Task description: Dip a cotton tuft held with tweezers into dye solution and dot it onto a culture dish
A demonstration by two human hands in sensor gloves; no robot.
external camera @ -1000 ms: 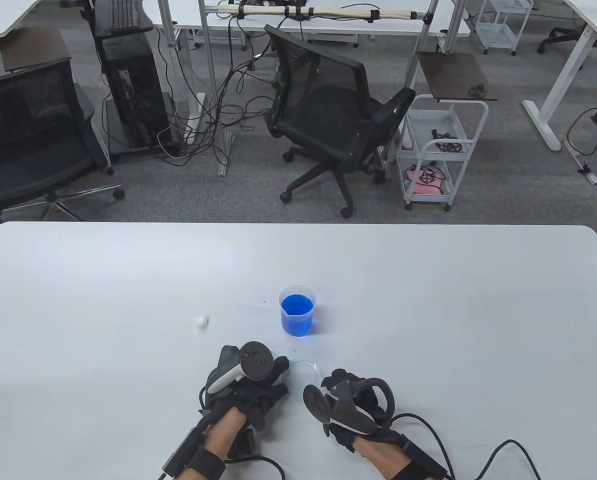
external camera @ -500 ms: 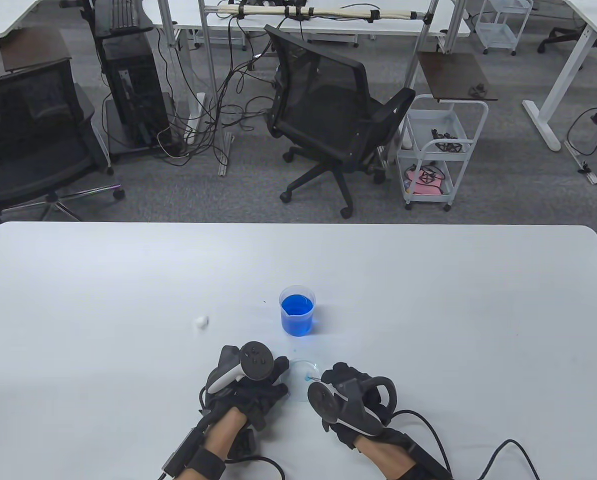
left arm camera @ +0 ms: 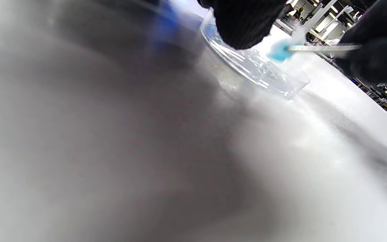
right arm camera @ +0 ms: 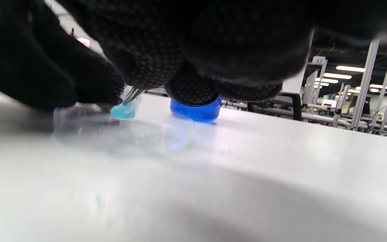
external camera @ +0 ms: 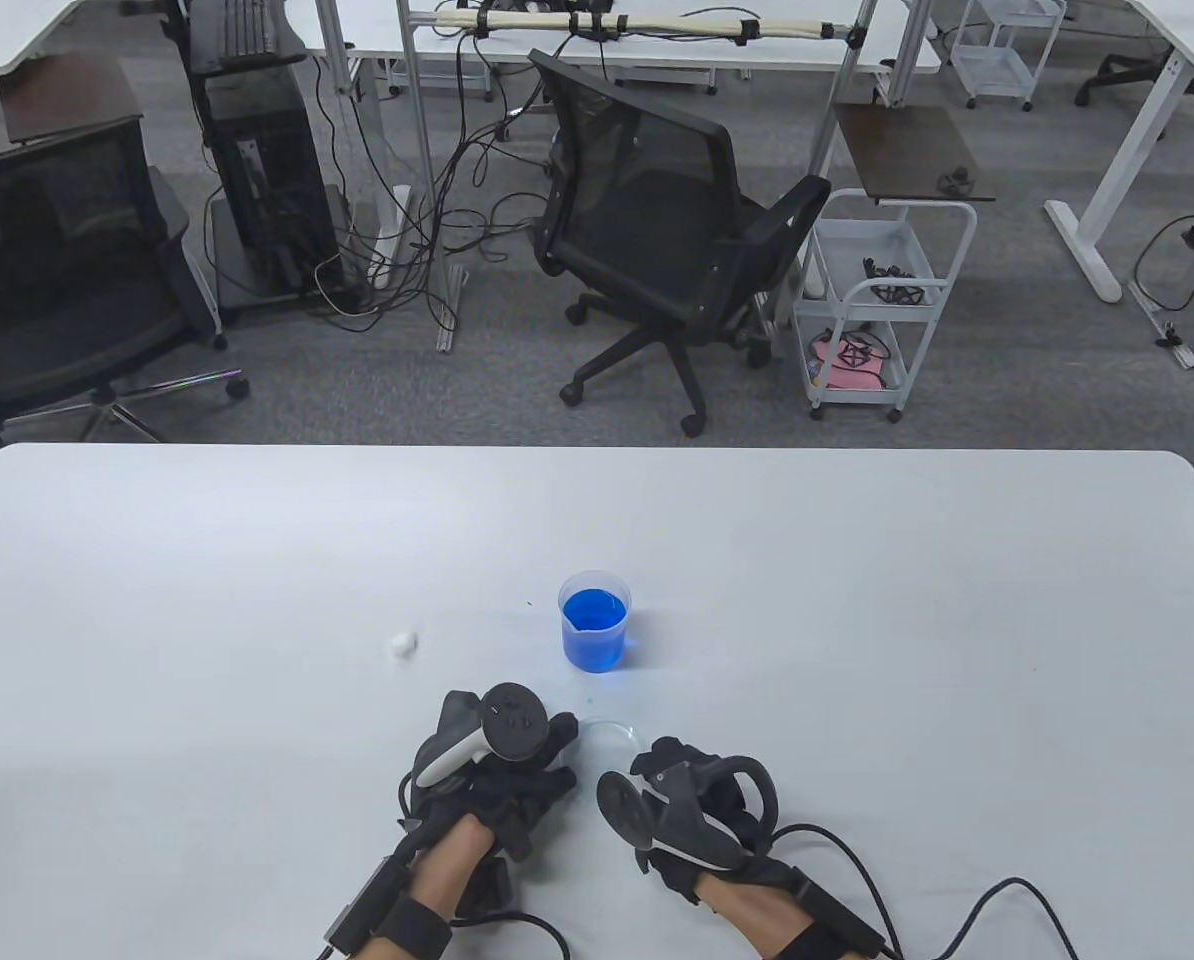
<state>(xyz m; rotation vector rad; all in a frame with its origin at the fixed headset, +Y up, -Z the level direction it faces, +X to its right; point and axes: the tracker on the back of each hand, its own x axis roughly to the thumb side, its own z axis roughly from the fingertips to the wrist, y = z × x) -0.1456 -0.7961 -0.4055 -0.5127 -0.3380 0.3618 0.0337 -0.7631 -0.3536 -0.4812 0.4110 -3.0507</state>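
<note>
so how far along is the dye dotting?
Dip looks done: the cotton tuft in the tweezers is already blue. In hand: right hand holds it over the culture dish, which the left hand touches. Contact unclear; no dots visible in the dish yet.

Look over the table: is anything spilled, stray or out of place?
One white cotton tuft lies alone on the table, left of the cup of blue dye and apart from the dish. A few tiny specks near the cup could be drips. Nothing else stands out.
</note>
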